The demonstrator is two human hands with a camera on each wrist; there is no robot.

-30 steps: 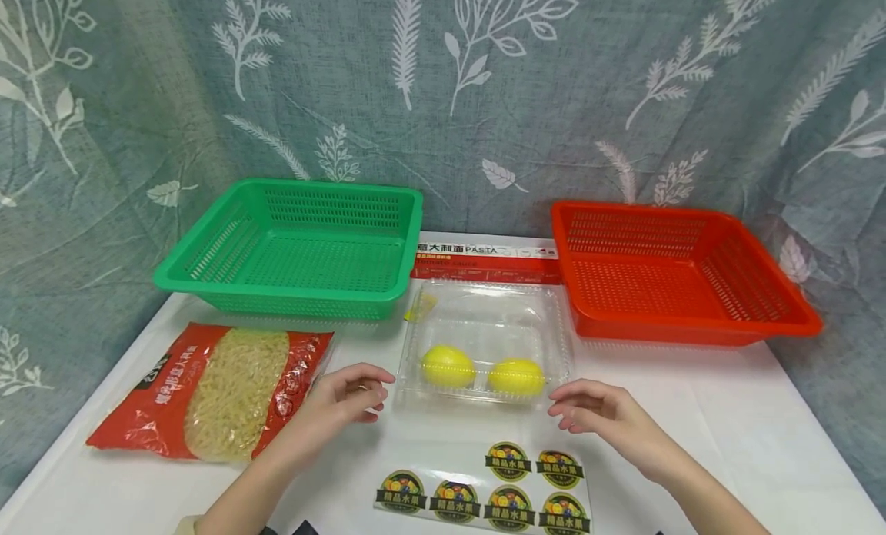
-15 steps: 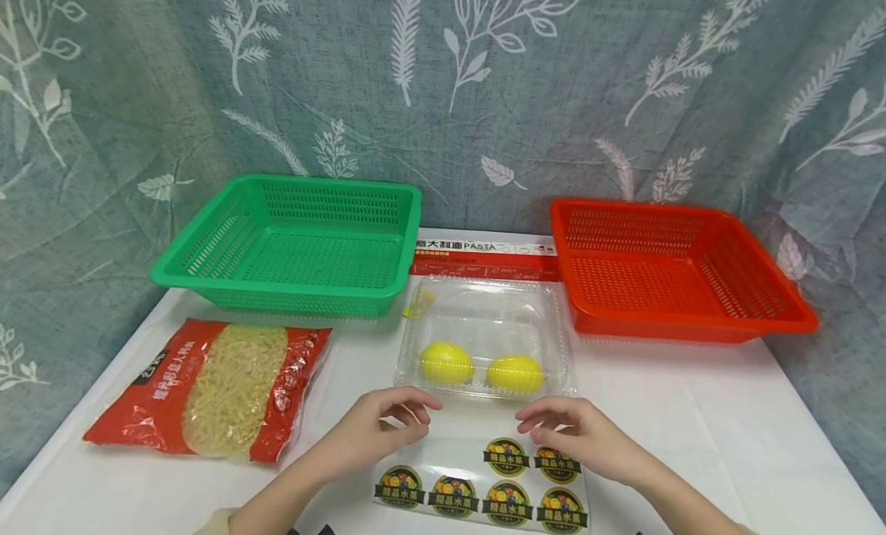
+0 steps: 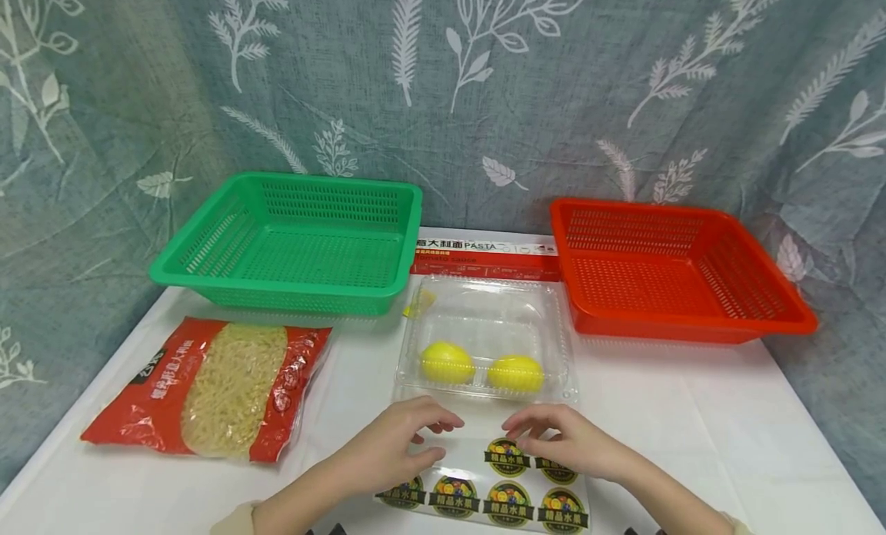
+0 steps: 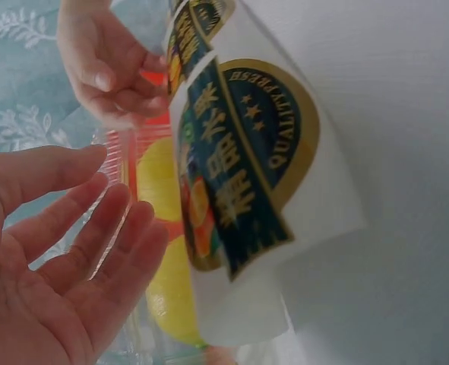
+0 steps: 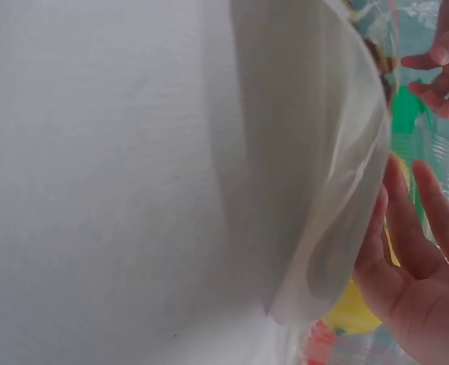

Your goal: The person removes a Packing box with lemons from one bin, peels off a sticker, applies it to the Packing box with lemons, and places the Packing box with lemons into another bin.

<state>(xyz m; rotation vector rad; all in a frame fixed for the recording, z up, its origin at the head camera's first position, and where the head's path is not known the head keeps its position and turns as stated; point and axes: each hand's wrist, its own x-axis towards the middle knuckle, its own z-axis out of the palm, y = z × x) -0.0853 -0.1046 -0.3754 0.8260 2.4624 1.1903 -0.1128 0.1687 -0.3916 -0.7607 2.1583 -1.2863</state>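
Note:
A sheet of round fruit stickers (image 3: pixel 508 503) lies at the table's near side, its edge curling up in the right wrist view. Over its left part hovers my left hand (image 3: pixel 404 443), fingers loosely bent, holding nothing. My right hand (image 3: pixel 567 441), also without anything in it, hovers at the sheet's right part and covers some of a sticker. Beyond both hands sits a clear plastic clamshell box (image 3: pixel 487 304), its lid down over two lemons (image 3: pixel 447 363). In the left wrist view, the palm and fingers of my left hand (image 4: pixel 80 251) show beside a large sticker (image 4: pixel 232 160).
A red bag of spiral pasta (image 3: pixel 235 393) lies on the left. Behind it stands a green basket (image 3: pixel 311 298), and a red basket (image 3: pixel 664 327) stands at the back right. A pasta box (image 3: pixel 487 267) lies between the baskets, behind the clamshell box.
Both hands have come from the sides of the clamshell box toward me and inward, over the sticker sheet. The box and lemons have stayed in place.

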